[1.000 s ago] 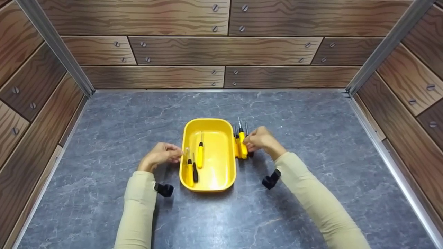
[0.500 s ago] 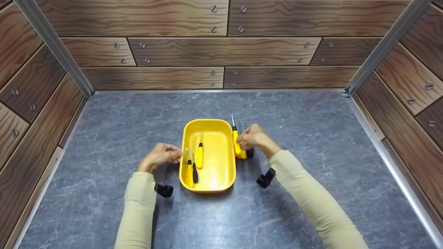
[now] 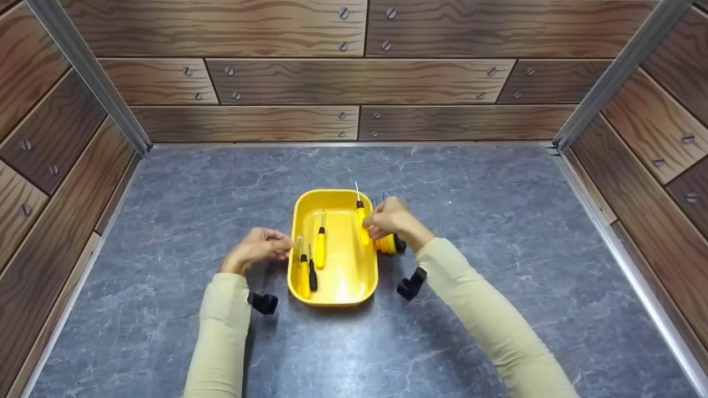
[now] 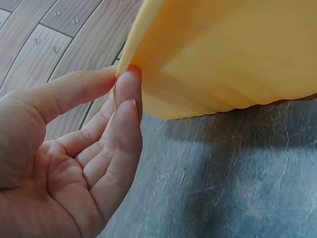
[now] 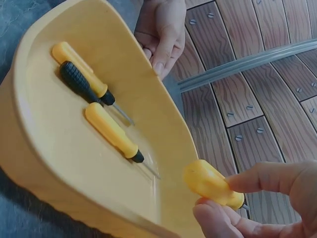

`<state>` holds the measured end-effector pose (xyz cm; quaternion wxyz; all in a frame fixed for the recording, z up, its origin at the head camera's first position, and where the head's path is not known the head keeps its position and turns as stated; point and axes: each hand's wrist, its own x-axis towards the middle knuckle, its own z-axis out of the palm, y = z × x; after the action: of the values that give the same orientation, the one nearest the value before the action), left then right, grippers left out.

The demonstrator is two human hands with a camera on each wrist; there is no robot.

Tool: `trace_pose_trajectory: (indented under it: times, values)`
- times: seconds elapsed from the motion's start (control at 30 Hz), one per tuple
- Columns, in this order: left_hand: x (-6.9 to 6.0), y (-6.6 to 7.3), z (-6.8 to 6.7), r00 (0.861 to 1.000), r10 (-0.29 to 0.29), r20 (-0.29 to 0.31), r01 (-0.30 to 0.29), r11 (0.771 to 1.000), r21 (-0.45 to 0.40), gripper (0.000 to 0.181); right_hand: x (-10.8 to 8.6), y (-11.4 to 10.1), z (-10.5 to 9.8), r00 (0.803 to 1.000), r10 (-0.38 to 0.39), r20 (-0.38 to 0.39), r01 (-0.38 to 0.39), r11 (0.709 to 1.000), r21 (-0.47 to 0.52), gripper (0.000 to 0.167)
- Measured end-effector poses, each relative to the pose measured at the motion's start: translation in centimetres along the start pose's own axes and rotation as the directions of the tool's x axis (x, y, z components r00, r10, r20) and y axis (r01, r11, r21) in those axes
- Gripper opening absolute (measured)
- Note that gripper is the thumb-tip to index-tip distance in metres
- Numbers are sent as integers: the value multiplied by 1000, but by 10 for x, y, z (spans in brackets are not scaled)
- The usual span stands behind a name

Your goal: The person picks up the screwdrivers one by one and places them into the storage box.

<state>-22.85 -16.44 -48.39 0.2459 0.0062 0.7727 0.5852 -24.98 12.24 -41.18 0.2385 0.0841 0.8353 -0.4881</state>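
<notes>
My right hand (image 3: 394, 216) pinches a yellow-handled screwdriver (image 3: 363, 224) with a black collar, over the right side of a yellow tray (image 3: 345, 276). Its thin shaft points away from me. In the right wrist view, thumb and fingers grip the handle (image 5: 205, 181). My left hand (image 3: 257, 250) pinches the tray's left rim between thumb and fingers, plain in the left wrist view. Inside the tray lie two yellow screwdrivers (image 5: 111, 130) and a black-handled screwdriver (image 5: 79, 82), towards the left side.
Against the tray's right outer side lie more yellow-handled screwdrivers (image 3: 387, 245) and a black-handled one (image 3: 400, 244), partly covered by my right hand. A grey marbled table (image 3: 470, 182) surrounds the tray. Wood-patterned walls (image 3: 354, 80) close off the back and sides.
My right hand has lifted a yellow screwdriver from the group beside the tray and carried it left over the tray's right rim. The left hand has stayed in place.
</notes>
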Motion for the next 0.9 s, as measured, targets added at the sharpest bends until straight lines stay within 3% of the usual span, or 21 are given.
trace_pose_trajectory:
  times: [0.47,0.9]
  values:
    - [2,-1,-2,1000,-20,1,20,1000,-3,32,4,-10,22,1000,8,1,-8,1000,4,21]
    - [1,-1,-1,1000,12,10,-12,1000,-15,32,7,-12,33,1000,16,17,-17,999,39,21]
